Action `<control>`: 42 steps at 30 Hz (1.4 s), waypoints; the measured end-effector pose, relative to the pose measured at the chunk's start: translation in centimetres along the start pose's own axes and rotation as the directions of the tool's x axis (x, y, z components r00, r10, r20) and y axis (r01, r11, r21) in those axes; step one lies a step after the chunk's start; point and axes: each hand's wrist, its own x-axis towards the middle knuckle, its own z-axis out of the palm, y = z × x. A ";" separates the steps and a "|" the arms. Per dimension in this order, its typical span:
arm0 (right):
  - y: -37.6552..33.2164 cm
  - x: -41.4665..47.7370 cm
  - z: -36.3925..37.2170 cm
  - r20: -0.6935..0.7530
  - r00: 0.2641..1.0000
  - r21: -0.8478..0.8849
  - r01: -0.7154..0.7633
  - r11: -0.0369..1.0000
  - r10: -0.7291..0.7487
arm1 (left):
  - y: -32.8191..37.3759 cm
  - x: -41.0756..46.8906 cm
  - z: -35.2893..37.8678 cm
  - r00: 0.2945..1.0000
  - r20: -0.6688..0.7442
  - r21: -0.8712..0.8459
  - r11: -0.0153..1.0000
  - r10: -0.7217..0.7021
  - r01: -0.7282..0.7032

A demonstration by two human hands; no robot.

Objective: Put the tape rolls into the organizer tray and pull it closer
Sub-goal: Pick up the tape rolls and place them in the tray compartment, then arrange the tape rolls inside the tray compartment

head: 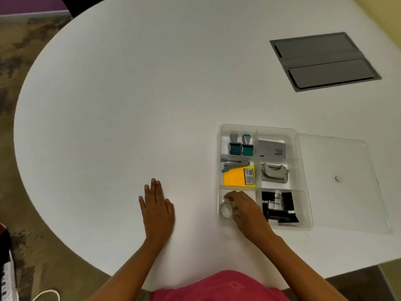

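A clear plastic organizer tray (pixel 303 170) with six compartments lies on the white table (pixel 130 105), right of centre. My right hand (pixel 247 208) reaches into its near-left compartment, fingers curled around a clear tape roll (pixel 226 209) that rests on the compartment floor. Whether a second roll lies under the hand is hidden. My left hand (pixel 156 205) lies flat on the bare table, fingers apart, well left of the tray and holding nothing.
The other compartments hold two stamps (pixel 239 145), a grey card box (pixel 272 148), a stapler with orange sticky notes (pixel 237 175), a hole punch (pixel 274 172) and black binder clips (pixel 278 206). The tray's clear lid (pixel 347 181) lies right of it. A grey cable hatch (pixel 324 61) sits far right.
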 end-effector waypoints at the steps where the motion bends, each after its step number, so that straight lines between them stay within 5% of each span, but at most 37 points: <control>1: -0.1 0.0 0.0 -0.002 1.000 -0.002 0.000 1.000 0.000 | 0.6 0.0 -0.2 1.000 0.002 -0.038 0.999 -0.018 0.018; 7: 0.5 0.0 -1.3 -0.199 0.980 -0.006 0.020 1.000 -0.021 | 4.8 -0.7 -2.0 0.994 0.004 -0.196 0.975 0.108 -0.105; 12: 1.9 -0.7 -2.1 -0.358 0.930 -0.142 -0.142 0.980 0.083 | 8.9 -1.9 -2.6 0.948 -0.030 -0.184 0.931 0.317 -0.317; 16: 2.7 -1.1 -1.8 -0.340 0.916 -0.291 -0.317 0.903 0.212 | 11.8 -2.6 -2.2 0.818 0.073 -0.104 0.820 0.570 -0.562; 20: 3.0 -1.6 -0.6 -0.248 0.933 -0.370 -0.341 0.864 0.262 | 13.7 -3.1 -1.1 0.707 0.166 0.063 0.708 0.688 -0.704; 36: 2.5 -2.5 -0.5 -0.248 0.946 -0.423 -0.298 0.856 0.207 | 13.4 -2.8 -0.3 0.754 0.171 0.112 0.748 0.635 -0.655; 42: 1.8 -1.1 -0.9 -0.339 0.936 -0.337 -0.219 0.916 0.099 | 12.9 -2.5 -0.1 0.833 0.115 0.025 0.837 0.541 -0.547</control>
